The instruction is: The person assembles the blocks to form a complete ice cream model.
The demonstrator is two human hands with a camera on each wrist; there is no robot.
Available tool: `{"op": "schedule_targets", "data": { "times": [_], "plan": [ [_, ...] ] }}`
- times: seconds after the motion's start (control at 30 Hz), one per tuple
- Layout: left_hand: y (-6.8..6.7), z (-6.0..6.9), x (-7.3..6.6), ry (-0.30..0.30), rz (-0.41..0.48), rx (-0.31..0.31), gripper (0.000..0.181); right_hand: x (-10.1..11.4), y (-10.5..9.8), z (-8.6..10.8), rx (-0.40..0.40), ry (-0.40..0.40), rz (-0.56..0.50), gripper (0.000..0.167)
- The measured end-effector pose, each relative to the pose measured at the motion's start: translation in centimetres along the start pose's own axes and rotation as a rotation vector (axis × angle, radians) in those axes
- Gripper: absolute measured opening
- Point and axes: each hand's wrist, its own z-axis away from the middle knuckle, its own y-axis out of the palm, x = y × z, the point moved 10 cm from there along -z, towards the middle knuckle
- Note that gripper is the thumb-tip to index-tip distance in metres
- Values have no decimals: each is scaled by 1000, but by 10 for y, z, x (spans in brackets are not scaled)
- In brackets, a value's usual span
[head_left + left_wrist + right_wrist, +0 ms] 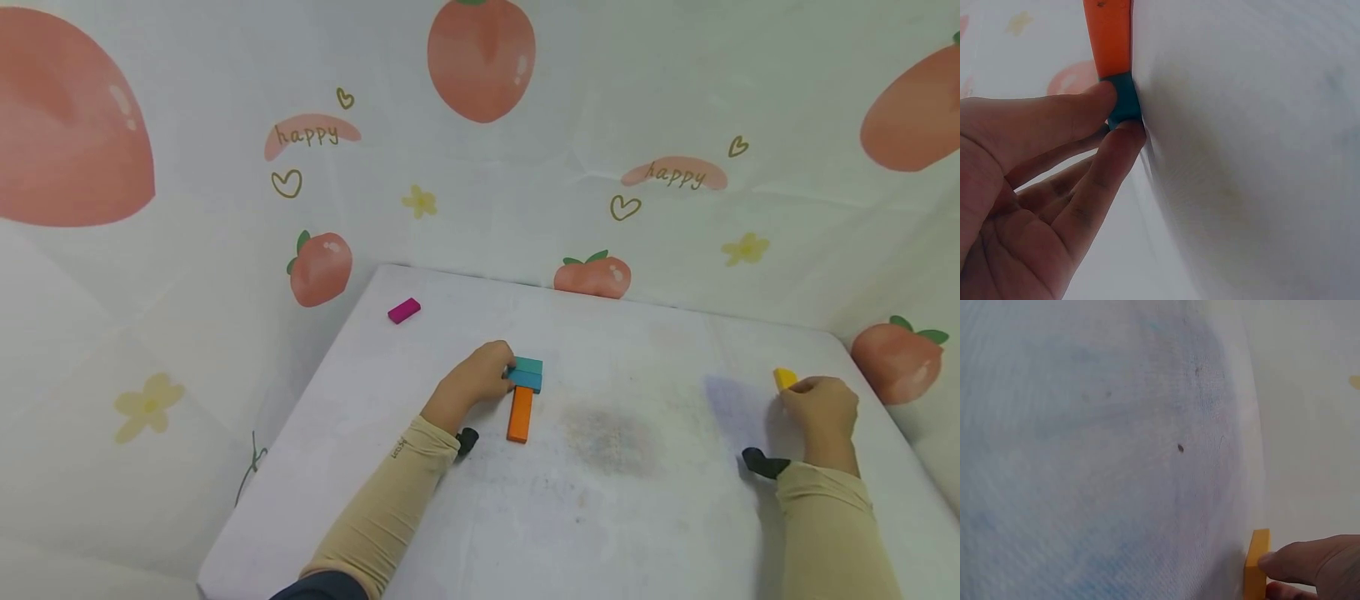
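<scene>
My left hand (480,375) pinches the left ends of a green-teal block (529,365) and a blue-teal block (528,380), which lie side by side. An orange block (519,415) stretches from the blue-teal one toward the near edge. In the left wrist view, thumb and a finger press on a teal block (1125,97) whose end meets the orange block (1110,37). Far to the right, my right hand (825,408) holds a yellow block (784,378) at its near end. The right wrist view shows the thumb on that yellow block (1256,565); other fingers are mostly hidden.
A magenta block (404,311) lies at the table's far left. The white table (645,533) carries a greyish stain near its middle. A fruit-printed cloth (480,200) hangs behind and along the sides.
</scene>
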Motion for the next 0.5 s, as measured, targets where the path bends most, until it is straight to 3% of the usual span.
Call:
{"op": "schedule_targets", "data": {
  "times": [0.27,0.5],
  "plan": [
    [0,0,0,2,1,-4,38,16,4,0,-35,-64,2,42],
    [-1,1,-1,2,2,-6,38,28,15,-1,-21,-103,-23,42]
  ]
}}
